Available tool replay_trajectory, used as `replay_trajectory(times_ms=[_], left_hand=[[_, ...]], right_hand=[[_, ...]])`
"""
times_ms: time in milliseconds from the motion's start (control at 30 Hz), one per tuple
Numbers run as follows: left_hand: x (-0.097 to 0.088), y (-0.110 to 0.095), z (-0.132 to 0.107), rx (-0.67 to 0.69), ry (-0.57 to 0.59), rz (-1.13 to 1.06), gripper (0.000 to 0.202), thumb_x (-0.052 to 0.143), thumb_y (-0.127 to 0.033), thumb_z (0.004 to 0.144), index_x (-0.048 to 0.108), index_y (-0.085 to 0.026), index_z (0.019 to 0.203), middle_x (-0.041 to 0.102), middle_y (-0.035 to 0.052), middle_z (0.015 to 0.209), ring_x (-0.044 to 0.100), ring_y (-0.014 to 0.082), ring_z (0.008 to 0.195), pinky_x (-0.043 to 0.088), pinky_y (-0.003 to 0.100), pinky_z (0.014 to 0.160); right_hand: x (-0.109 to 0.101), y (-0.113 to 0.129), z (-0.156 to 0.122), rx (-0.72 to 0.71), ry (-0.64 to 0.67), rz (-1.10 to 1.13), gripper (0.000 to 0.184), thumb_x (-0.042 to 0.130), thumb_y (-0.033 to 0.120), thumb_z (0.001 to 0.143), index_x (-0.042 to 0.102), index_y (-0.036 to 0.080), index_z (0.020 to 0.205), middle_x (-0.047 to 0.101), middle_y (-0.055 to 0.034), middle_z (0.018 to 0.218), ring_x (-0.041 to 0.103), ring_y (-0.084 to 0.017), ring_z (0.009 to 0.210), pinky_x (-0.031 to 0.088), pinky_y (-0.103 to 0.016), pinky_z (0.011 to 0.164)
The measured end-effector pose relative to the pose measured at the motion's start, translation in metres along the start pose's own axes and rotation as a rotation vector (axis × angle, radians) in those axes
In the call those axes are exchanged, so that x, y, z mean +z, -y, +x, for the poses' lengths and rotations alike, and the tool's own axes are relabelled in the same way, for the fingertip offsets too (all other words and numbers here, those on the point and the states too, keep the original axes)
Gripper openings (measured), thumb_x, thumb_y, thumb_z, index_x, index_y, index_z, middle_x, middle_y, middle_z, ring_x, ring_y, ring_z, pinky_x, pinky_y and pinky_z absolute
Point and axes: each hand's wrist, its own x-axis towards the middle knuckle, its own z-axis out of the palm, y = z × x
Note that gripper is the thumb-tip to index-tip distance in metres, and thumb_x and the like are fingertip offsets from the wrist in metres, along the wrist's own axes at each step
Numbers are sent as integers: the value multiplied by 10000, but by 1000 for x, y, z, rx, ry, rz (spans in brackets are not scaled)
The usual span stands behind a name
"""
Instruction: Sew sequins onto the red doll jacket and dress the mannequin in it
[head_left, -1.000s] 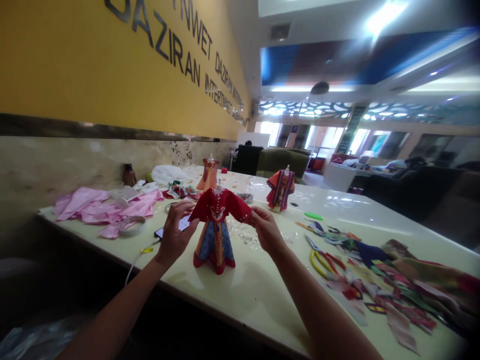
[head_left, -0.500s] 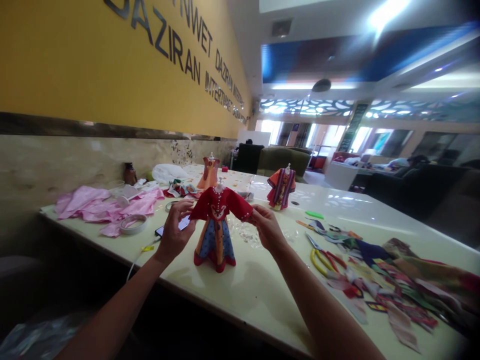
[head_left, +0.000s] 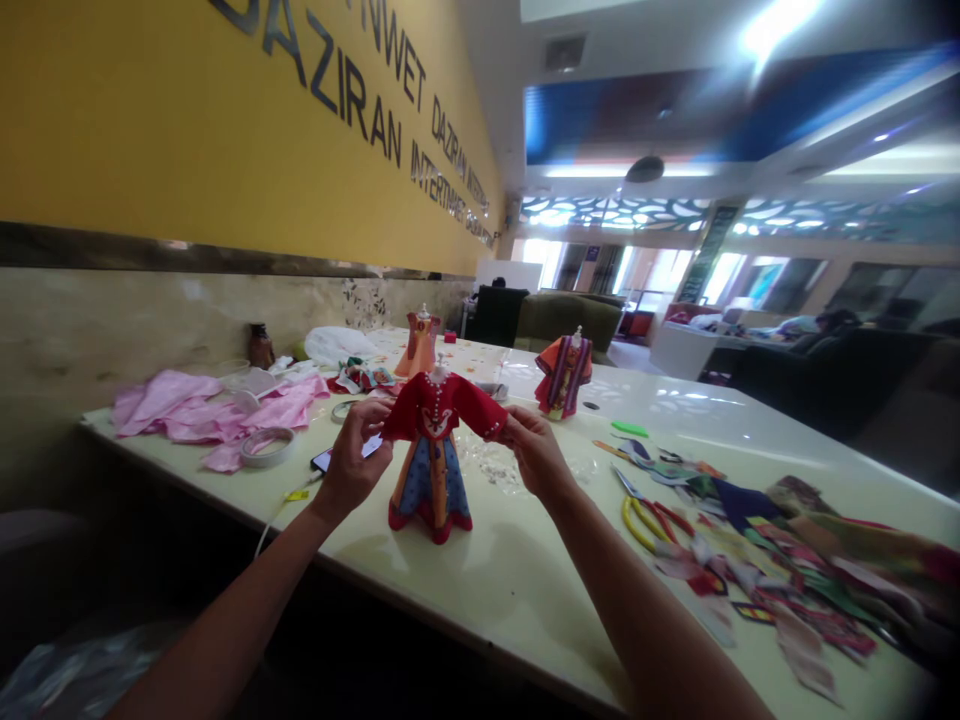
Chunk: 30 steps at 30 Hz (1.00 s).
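Observation:
A small mannequin in a red jacket and blue-and-orange skirt, the doll dress (head_left: 433,458), stands upright on the pale table (head_left: 517,590). My left hand (head_left: 352,466) pinches the end of its left sleeve. My right hand (head_left: 534,453) pinches the end of its right sleeve, so both sleeves are stretched out sideways. Both hands are closed on the red cloth.
Pink fabric (head_left: 195,412) and a tape roll (head_left: 265,446) lie at the left, with a phone (head_left: 330,459) behind my left hand. Yellow-handled scissors (head_left: 637,515) and several fabric scraps (head_left: 780,560) lie at the right. Two other dressed mannequins (head_left: 564,374) stand further back.
Almost nothing has changed. Both hands keep their hold on the sleeves; the view has shifted slightly.

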Motion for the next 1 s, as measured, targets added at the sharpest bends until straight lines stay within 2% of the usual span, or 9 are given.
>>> replay_trajectory(times_ms=[267,433,600,733,833,900,1000], left_hand=[[0,1,-1,-127,-43,-66,317,600,-165,818,575,-229,1128,595,65,1123,632,193,969,523,377,923],[0,5,-1,-62,-18,-70,385,627,-133,790,558,-245,1152,537,72,1198,607,207,1055,533,376,928],[3,9,0,33,-78,42,465,655,-111,759,542,-265,1183,460,85,1295,541,231,1161,544,367,911],[5,0,3,28,-95,41,346,617,-147,820,569,-253,1147,484,78,1261,551,220,1126,563,326,834],[5,-8,7,13,-144,42,205,579,-165,850,616,-230,1042,546,62,1161,574,202,1059,547,278,767],[5,-9,10,-37,-189,9,157,579,-173,845,635,-218,985,595,47,1091,590,190,1021,525,261,771],[6,-6,17,-230,-274,-205,164,658,-224,785,649,-202,947,670,23,976,636,171,894,510,252,751]], right_hand=[[0,0,0,2,-4,-9,260,758,441,714,712,191,772,678,-3,699,573,-134,632,472,-281,655],[1,1,0,6,-2,-20,260,760,447,712,709,197,764,675,-2,699,569,-133,626,474,-283,653],[1,-1,0,8,8,-23,265,757,457,718,714,201,775,684,-7,714,576,-135,632,472,-290,662],[1,0,0,5,1,-14,274,767,458,707,716,198,779,685,-8,716,578,-134,630,471,-287,657],[1,1,0,-4,-9,-2,289,770,470,697,714,196,768,680,-7,696,579,-136,624,471,-285,647],[1,1,1,-5,-19,9,292,769,476,698,715,200,773,683,-6,700,586,-140,629,477,-288,650],[-1,2,5,-1,-33,28,280,778,462,692,717,204,784,694,-9,734,607,-152,665,496,-297,669]])
